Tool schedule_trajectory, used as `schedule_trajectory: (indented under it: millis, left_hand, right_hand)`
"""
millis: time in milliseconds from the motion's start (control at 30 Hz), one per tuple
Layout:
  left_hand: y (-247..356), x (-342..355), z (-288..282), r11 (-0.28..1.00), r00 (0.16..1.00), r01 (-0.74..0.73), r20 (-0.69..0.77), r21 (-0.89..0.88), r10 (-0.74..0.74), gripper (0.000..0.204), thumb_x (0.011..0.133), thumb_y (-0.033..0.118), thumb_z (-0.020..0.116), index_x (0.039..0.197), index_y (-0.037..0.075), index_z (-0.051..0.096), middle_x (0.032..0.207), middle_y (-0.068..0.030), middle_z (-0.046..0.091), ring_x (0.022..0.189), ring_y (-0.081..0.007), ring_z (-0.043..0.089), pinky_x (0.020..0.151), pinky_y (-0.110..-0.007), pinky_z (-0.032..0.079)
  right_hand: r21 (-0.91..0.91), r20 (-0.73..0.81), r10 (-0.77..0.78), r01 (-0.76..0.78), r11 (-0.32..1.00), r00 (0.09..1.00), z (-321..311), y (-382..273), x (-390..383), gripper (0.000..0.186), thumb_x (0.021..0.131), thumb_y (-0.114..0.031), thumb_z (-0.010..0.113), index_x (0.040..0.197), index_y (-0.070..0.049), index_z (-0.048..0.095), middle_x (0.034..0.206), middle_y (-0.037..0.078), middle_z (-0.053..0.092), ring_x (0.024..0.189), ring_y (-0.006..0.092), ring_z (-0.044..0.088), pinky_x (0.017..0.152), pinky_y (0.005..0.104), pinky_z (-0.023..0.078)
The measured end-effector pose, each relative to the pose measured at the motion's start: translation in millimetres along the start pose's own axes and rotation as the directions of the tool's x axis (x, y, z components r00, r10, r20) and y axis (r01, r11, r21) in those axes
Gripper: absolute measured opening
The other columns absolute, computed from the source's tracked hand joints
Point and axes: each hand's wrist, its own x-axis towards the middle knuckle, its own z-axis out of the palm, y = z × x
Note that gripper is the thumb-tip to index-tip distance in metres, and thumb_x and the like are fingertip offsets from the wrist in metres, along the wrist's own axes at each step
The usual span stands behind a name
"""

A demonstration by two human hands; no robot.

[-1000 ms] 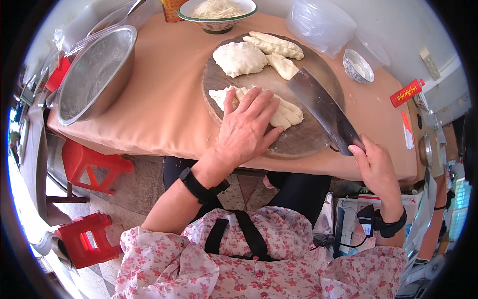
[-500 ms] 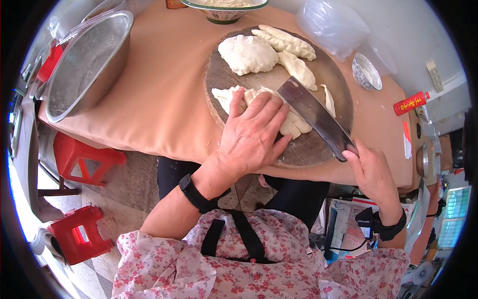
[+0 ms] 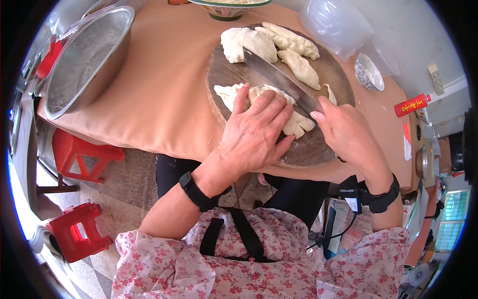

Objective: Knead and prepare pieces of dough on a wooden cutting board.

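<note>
My left hand [image 3: 255, 130] rests over a piece of pale dough [image 3: 299, 124] on a round wooden board [image 3: 311, 155], fingers curved over its far side and thumb by its near right side. Part of this dough is hidden under the hand. In my right hand [image 3: 348, 137] is a cleaver [image 3: 279, 77], its handle mostly covered by the fingers. The blade slants toward the far left, past the dough's far edge, its tip over a big dough lump [image 3: 246, 44]. Two longer dough pieces, one far [image 3: 290, 41] and one nearer [image 3: 300, 70], and a thin strip [image 3: 330, 94] lie rightward.
A large metal basin [image 3: 89, 65] stands at the table's left. Beyond the board is a footed bowl [image 3: 226, 11]; a clear plastic bag [image 3: 336, 27], a small patterned bowl [image 3: 368, 72] and a red can [image 3: 412, 105] are on the right. Red stools [image 3: 82, 154] stand lower left.
My right hand has moved up and left, carrying the cleaver from the dough's right side to beyond its far edge. My left hand stays on the dough.
</note>
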Motion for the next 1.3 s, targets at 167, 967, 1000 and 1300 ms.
schedule_trajectory:
  millis: [167,967,1000,1300]
  left_hand:
    - [-4.5,-3.3,4.7,0.999,0.998,0.009,-0.060,-0.035,-0.011,0.046,0.081,0.035,0.070,0.119,0.011,0.061,0.125,-0.0070,0.058,0.123,-0.0248,0.050,0.110,-0.056,0.024]
    - [-6.0,-4.6,-1.8,0.999,0.998,-0.039,-0.053,-0.029,0.038,0.035,0.079,0.027,0.071,0.110,0.010,0.065,0.113,-0.0047,0.056,0.115,-0.0246,0.050,0.107,-0.052,0.030]
    - [-5.8,-4.3,-1.3,0.999,0.998,-0.036,-0.049,-0.029,0.034,0.035,0.079,0.027,0.071,0.110,0.010,0.065,0.112,-0.0046,0.056,0.115,-0.0247,0.050,0.107,-0.053,0.030]
    - [-12.4,-6.4,10.3,0.995,0.992,-0.086,-0.101,-0.053,0.081,0.031,0.080,0.026,0.071,0.106,0.010,0.063,0.114,-0.0050,0.054,0.116,-0.0259,0.050,0.109,-0.056,0.029]
  right_hand:
    - [0.039,-0.038,0.021,-0.020,0.999,0.999,9.3,5.9,-8.6,0.022,0.096,-0.021,0.053,0.091,0.000,0.051,0.071,0.025,0.060,0.073,0.0461,0.059,0.065,0.0552,0.043]
    - [0.153,-0.015,0.039,-0.036,0.988,0.999,-3.7,9.0,-38.8,0.022,0.096,-0.020,0.055,0.089,0.001,0.051,0.069,0.025,0.057,0.070,0.0457,0.057,0.061,0.0532,0.041]
    - [0.156,-0.017,0.040,-0.037,0.987,0.999,-1.5,8.7,-30.3,0.022,0.096,-0.020,0.055,0.089,0.001,0.051,0.069,0.025,0.057,0.070,0.0457,0.057,0.061,0.0532,0.041]
    - [0.061,-0.090,-0.067,0.073,0.995,0.994,18.0,-14.1,17.4,0.025,0.096,-0.020,0.053,0.088,0.003,0.054,0.075,0.026,0.061,0.077,0.0459,0.061,0.067,0.0546,0.045]
